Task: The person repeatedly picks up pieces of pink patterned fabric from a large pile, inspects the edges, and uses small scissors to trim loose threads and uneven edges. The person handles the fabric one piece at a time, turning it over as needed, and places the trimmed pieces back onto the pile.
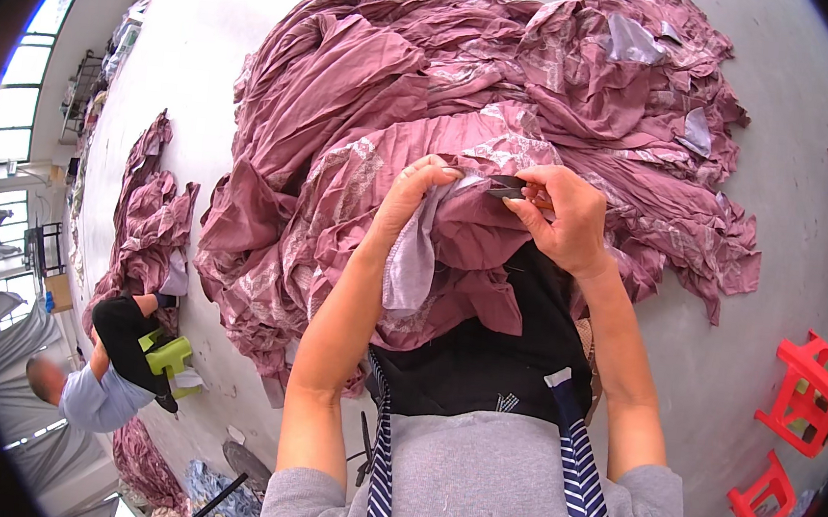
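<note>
- A fold of mauve fabric [466, 229] is pinched between the thumb and fingers of the left hand [412, 194], which is closed on the cloth at the near edge of the large fabric heap [400, 80].
- A small pair of thread snips [507, 190] is gripped in the right hand [565, 218], fingers curled around it, the dark blades pointed toward the left hand and touching the held fold.
- A pale grey lining strip [412, 263] is seen hanging down from the pinched fold, just below the left hand, over a dark apron [484, 363] on the lap.
- The held fabric is draped from the heap's near edge down onto the lap; it is continuous with the heap.
- The heap is spread over a pale floor [792, 104]; its ragged right edge is bordered by bare floor, and open room is left there.
- Two red plastic stools [806, 391] are placed well to the right of the heap, near the picture's lower right rim.
- A smaller fabric pile [147, 215] is laid to the left of the heap, with a strip of bare floor between them.
- Another person [92, 388] is seated below that smaller pile, beside a green stool [169, 355], well apart from the heap.
- Windows [16, 76] are seen far left of the heap.
</note>
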Demonstrator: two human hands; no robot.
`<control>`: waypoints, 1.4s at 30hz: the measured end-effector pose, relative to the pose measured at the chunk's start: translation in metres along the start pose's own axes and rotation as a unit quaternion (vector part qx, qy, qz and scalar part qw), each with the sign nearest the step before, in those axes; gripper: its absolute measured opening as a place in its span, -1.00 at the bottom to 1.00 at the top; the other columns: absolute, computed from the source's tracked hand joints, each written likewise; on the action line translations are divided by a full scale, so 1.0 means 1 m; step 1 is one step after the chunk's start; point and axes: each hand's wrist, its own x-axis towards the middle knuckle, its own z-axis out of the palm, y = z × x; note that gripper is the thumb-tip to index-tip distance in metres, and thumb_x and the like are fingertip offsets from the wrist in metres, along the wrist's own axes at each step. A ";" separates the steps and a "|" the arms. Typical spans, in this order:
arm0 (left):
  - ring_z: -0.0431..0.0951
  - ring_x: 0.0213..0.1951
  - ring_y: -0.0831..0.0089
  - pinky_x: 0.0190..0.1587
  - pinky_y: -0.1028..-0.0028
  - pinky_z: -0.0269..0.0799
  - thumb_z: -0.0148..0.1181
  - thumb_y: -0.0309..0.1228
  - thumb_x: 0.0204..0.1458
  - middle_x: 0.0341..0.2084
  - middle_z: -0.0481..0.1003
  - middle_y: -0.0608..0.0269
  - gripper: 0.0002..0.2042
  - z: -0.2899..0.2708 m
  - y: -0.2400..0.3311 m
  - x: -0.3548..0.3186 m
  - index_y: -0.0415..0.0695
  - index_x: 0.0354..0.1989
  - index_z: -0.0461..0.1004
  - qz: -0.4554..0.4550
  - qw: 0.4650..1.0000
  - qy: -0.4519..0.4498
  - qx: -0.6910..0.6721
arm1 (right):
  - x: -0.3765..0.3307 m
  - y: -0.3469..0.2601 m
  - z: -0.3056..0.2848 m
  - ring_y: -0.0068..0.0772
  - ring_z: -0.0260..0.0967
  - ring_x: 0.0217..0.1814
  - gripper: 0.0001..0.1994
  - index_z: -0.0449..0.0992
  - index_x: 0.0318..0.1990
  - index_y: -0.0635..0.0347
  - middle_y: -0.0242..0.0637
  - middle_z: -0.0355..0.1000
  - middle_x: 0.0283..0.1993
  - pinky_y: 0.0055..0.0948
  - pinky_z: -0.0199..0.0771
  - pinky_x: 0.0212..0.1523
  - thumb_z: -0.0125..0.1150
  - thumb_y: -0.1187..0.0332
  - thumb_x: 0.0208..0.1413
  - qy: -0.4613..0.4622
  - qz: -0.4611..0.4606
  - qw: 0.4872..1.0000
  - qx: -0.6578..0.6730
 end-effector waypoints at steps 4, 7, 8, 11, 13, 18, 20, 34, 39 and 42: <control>0.45 -0.48 0.62 -0.36 0.65 0.41 0.08 -0.50 0.03 -0.50 0.45 0.34 -0.96 0.016 0.013 -0.005 -0.14 -0.43 0.39 -0.015 1.000 -0.012 0.024 | 0.005 0.003 0.001 -0.32 0.41 -0.49 -0.73 0.48 -0.24 0.16 -0.31 0.42 -0.47 -0.40 0.40 -0.47 0.37 0.27 -0.05 -0.007 -0.028 1.000 -0.004; 0.45 -0.47 0.63 -0.36 0.66 0.40 0.07 -0.52 0.04 -0.49 0.47 0.33 -0.96 0.021 0.018 -0.007 -0.15 -0.44 0.40 -0.017 0.999 -0.008 0.036 | 0.009 0.001 0.000 -0.26 0.41 -0.50 -0.73 0.46 -0.27 0.16 -0.30 0.41 -0.49 -0.35 0.38 -0.48 0.37 0.25 -0.06 -0.013 -0.051 0.998 -0.020; 0.45 -0.47 0.64 -0.36 0.67 0.39 0.07 -0.52 0.04 -0.48 0.48 0.33 -0.96 0.019 0.018 -0.006 -0.15 -0.44 0.40 -0.021 0.999 -0.016 0.038 | 0.010 0.000 0.001 -0.24 0.40 -0.49 -0.73 0.46 -0.28 0.16 -0.30 0.40 -0.50 -0.34 0.38 -0.48 0.37 0.24 -0.06 -0.013 -0.056 0.998 -0.019; 0.44 -0.46 0.67 -0.35 0.68 0.38 0.07 -0.53 0.05 -0.45 0.50 0.33 -0.96 0.013 0.017 -0.002 -0.16 -0.43 0.41 -0.028 0.998 -0.032 0.052 | 0.011 -0.002 0.000 -0.21 0.41 -0.49 -0.72 0.45 -0.30 0.17 -0.28 0.41 -0.50 -0.32 0.38 -0.48 0.37 0.23 -0.06 -0.026 -0.061 0.998 -0.019; 0.44 -0.46 0.68 -0.36 0.68 0.38 0.06 -0.53 0.05 -0.44 0.50 0.33 -0.96 0.012 0.018 -0.001 -0.16 -0.42 0.41 -0.027 0.997 -0.032 0.070 | 0.010 -0.002 0.000 -0.21 0.41 -0.49 -0.72 0.45 -0.30 0.17 -0.28 0.41 -0.50 -0.32 0.38 -0.48 0.37 0.23 -0.07 -0.029 -0.071 0.997 -0.025; 0.42 -0.47 0.69 -0.37 0.68 0.35 0.07 -0.53 0.06 -0.45 0.49 0.36 -0.96 0.013 0.019 -0.001 -0.16 -0.41 0.42 -0.038 0.995 -0.035 0.085 | 0.007 -0.003 0.000 -0.25 0.41 -0.50 -0.72 0.46 -0.29 0.16 -0.28 0.41 -0.49 -0.34 0.38 -0.49 0.40 0.26 -0.10 -0.013 -0.076 0.997 -0.020; 0.42 -0.47 0.69 -0.37 0.69 0.35 0.07 -0.53 0.06 -0.46 0.49 0.36 -0.97 0.013 0.020 -0.001 -0.16 -0.41 0.42 -0.048 0.994 -0.034 0.088 | 0.006 -0.004 0.001 -0.27 0.40 -0.50 -0.71 0.47 -0.28 0.16 -0.29 0.41 -0.49 -0.35 0.38 -0.49 0.41 0.27 -0.11 -0.001 -0.059 0.998 -0.004; 0.47 -0.43 0.69 -0.31 0.69 0.38 0.18 -0.51 0.01 -0.45 0.54 0.37 -0.98 0.013 0.020 0.004 -0.12 -0.44 0.48 -0.048 0.993 -0.058 0.086 | 0.003 0.001 0.004 -0.26 0.41 -0.48 -0.74 0.47 -0.28 0.14 -0.29 0.42 -0.47 -0.36 0.39 -0.47 0.37 0.24 -0.06 -0.012 -0.082 0.996 -0.017; 0.47 -0.39 0.69 -0.24 0.68 0.38 0.19 -0.51 0.00 -0.43 0.56 0.38 -0.98 0.006 0.020 0.006 -0.11 -0.43 0.49 -0.049 0.993 -0.062 0.082 | -0.004 -0.012 -0.003 -0.60 0.19 -0.58 -0.73 0.41 -0.18 0.19 -0.40 0.37 -0.45 -0.61 0.22 -0.54 0.29 0.23 0.09 0.087 0.138 0.928 0.335; 0.47 -0.37 0.69 -0.22 0.68 0.36 0.19 -0.51 0.01 -0.41 0.56 0.38 -0.99 0.003 0.018 0.007 -0.12 -0.42 0.49 -0.020 0.992 -0.049 0.112 | -0.002 -0.013 -0.012 -0.82 0.05 -0.54 -0.64 0.38 -0.07 0.22 -0.54 0.27 -0.47 -0.77 0.02 -0.56 0.38 0.39 0.01 0.170 0.127 0.782 0.586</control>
